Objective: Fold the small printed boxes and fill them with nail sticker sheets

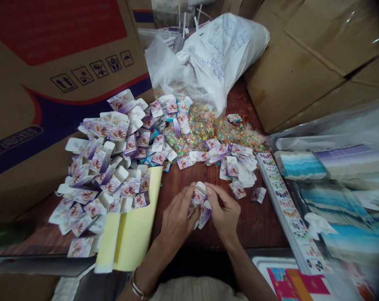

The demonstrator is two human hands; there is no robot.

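Note:
Both hands meet over the near middle of the dark wooden table. My left hand [178,212] has its fingers closed round a small purple-and-white carton [198,195] with a white end flap standing up. On the carton's other side, my right hand [224,211] pinches its edge between thumb and fingers. Another small carton [204,214] shows below, between the two hands; which fingers bear it is hidden. To the left lies a large heap of like cartons [97,161], many with flaps standing out. Flat white-backed cartons [244,169] are piled beyond my right hand.
Small clear packets with bright bits [208,125] spread across the table's back, below a white sack [224,54]. Yellow card [134,236] lies at left. A printed strip [286,200] runs along the right, beside wrapped blue-and-purple stacks [343,167]. Big cardboard boxes [315,54] stand on both sides.

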